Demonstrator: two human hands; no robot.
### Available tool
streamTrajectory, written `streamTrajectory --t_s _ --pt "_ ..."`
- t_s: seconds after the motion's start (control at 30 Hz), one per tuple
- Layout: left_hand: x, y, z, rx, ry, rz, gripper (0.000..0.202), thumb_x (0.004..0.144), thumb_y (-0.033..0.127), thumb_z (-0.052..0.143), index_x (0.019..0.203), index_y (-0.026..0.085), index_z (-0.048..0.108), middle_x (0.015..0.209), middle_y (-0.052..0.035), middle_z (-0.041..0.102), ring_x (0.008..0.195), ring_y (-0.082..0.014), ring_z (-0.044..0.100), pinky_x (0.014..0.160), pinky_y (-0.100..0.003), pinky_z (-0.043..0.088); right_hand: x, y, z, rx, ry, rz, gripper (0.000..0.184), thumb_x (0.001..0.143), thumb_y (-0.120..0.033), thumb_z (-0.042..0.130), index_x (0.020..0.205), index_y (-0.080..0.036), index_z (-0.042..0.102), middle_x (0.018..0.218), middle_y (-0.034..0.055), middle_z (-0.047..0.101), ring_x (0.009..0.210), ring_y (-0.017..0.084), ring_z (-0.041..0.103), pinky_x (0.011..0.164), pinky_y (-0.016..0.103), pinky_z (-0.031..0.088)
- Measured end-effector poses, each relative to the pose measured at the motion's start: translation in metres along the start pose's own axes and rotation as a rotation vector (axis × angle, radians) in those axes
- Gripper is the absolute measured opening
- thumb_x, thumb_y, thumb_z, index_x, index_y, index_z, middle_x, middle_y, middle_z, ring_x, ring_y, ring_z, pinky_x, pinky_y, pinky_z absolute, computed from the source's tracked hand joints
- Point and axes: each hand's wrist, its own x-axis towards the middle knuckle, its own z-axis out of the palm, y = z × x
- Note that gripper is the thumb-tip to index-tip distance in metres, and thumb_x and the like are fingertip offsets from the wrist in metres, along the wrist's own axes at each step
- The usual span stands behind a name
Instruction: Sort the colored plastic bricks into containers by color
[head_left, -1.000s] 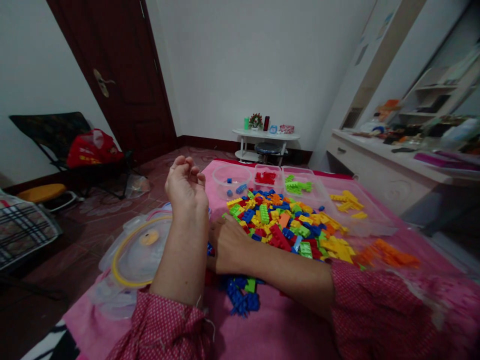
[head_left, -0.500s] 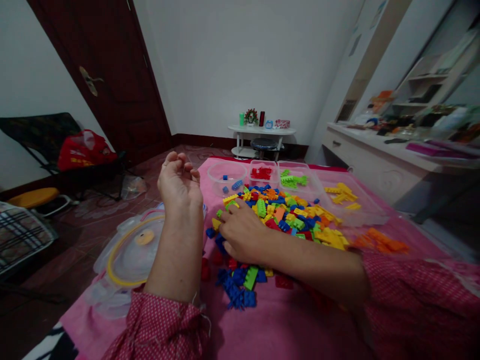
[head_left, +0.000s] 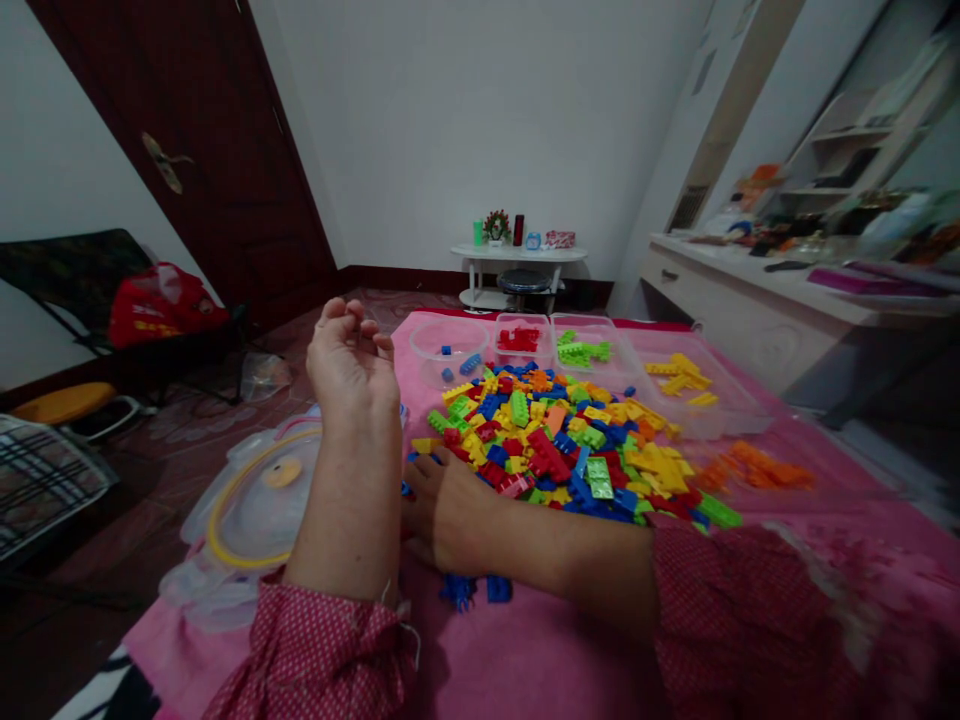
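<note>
My left hand (head_left: 351,358) is raised above the left edge of the pink cloth (head_left: 540,650), seen from the back with its fingers curled in; what is inside them is hidden. My right hand (head_left: 454,510) lies low at the near left edge of a heap of mixed coloured building blocks (head_left: 570,440). Its fingers reach behind my left forearm and are hidden. A few blue blocks (head_left: 472,590) lie loose just in front of my right wrist.
At the far side stand clear tubs: a round bowl with blue blocks (head_left: 448,352), one with red (head_left: 523,340), one with green (head_left: 583,350), a tray with yellow (head_left: 682,378), and orange blocks (head_left: 757,465) at the right. A clear lid with a yellow seal (head_left: 247,495) lies left.
My right hand has pulled back from the top of the heap to its near left edge, and its fingers have slid behind my left forearm. My left hand stays raised and curled.
</note>
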Motion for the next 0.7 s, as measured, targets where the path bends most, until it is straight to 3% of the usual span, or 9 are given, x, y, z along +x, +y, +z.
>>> streamTrajectory --t_s 0.1,0.2,0.37,0.5,0.6,0.7 --pt "-0.002 0.001 0.001 0.009 0.007 0.0 0.02 0.071 0.004 0.048 0.074 0.022 0.056 0.07 0.0038 0.061 0.048 -0.0026 0.048 0.043 -0.012 0.036 0.003 0.006 -0.005 -0.09 -0.083 0.056 0.029 0.084 -0.036 0.049 0.098 -0.015 0.064 0.104 0.0128 0.06 0.097 0.029 0.047 0.084 0.049 0.035" --pt "-0.002 0.001 0.002 0.021 0.031 -0.009 0.017 0.073 0.007 0.049 0.075 0.022 0.056 0.07 0.0039 0.061 0.047 -0.0029 0.048 0.043 -0.012 0.036 -0.004 0.023 -0.017 -0.167 -0.183 0.203 0.027 0.08 -0.034 0.055 0.091 -0.013 0.067 0.094 0.0159 0.062 0.093 0.031 0.049 0.084 0.049 0.033" --pt "-0.004 0.0 0.005 0.018 0.031 -0.03 0.017 0.073 0.007 0.051 0.074 0.023 0.057 0.071 0.0038 0.062 0.047 -0.0026 0.048 0.043 -0.012 0.036 -0.034 0.06 -0.049 -0.2 -0.179 0.368 0.028 0.076 -0.037 0.059 0.085 -0.013 0.07 0.092 0.0189 0.061 0.092 0.033 0.049 0.088 0.05 0.032" --pt "-0.011 0.013 0.011 0.019 -0.004 -0.07 0.018 0.076 0.007 0.051 0.079 0.024 0.058 0.073 0.0027 0.062 0.048 -0.0035 0.049 0.042 -0.013 0.037 -0.053 0.056 -0.071 -0.237 -0.14 0.486 0.019 0.074 -0.024 0.061 0.088 -0.014 0.069 0.099 0.0192 0.06 0.1 0.035 0.048 0.094 0.055 0.027" --pt "-0.017 0.031 0.014 0.066 -0.111 -0.027 0.018 0.078 0.011 0.054 0.083 0.027 0.061 0.076 0.0021 0.063 0.059 -0.0075 0.057 0.045 -0.015 0.041 -0.063 0.026 -0.066 -0.129 -0.004 0.378 0.025 0.077 -0.022 0.056 0.1 -0.015 0.065 0.116 0.0171 0.056 0.111 0.034 0.044 0.101 0.057 0.019" --pt "-0.022 0.045 0.016 0.159 -0.188 0.024 0.021 0.083 0.013 0.05 0.093 0.027 0.062 0.081 0.003 0.063 0.073 -0.0091 0.062 0.053 -0.016 0.044 -0.07 -0.002 -0.041 0.041 0.045 0.053 0.037 0.084 -0.037 0.049 0.114 -0.018 0.057 0.131 0.0123 0.048 0.122 0.03 0.037 0.108 0.056 0.01"
